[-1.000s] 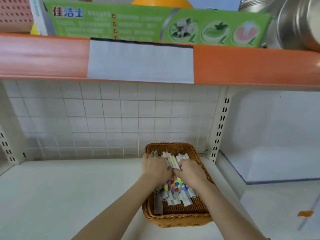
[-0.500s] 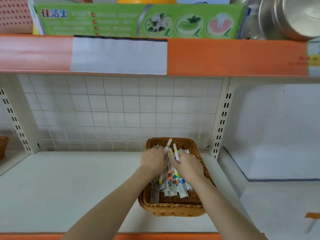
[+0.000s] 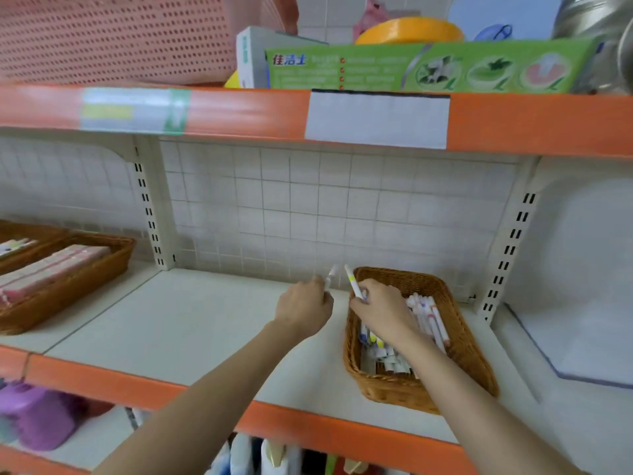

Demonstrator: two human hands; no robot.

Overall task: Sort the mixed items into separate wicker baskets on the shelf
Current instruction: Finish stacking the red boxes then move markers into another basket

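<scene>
Change: both hands have lifted out of the pen pile since half a second ago, each now carrying a pen; our view has swung left, so two more baskets show at the far left
Landmark: we place everything by the pen basket (image 3: 459,358), a brown wicker tray on the white shelf board (image 3: 191,323), near its right upright
Left hand: our left hand (image 3: 303,311) hovers over bare board just left of the pen basket; its fingers curl round a white pen (image 3: 330,276) whose tip points up and away; the pen is blurred, so we cannot tell its colour band
Right hand: our right hand (image 3: 382,311) sits over the basket's near-left part; thumb and fingers pinch a yellow-banded pen (image 3: 352,284) that sticks up past the basket's far-left corner
Pens: the remaining markers (image 3: 428,320) lie inside the basket, lengthwise, partly hidden under our right wrist
Other baskets: well left of the pen basket, beyond a slotted upright, a second wicker basket (image 3: 85,279) holds flat pink packs (image 3: 51,265); a third basket (image 3: 20,234) behind it is cut by the frame edge
Above: over the pen basket, the orange shelf edge (image 3: 548,121) carries a white label (image 3: 376,120); a green box (image 3: 428,68) lies on that upper shelf
</scene>
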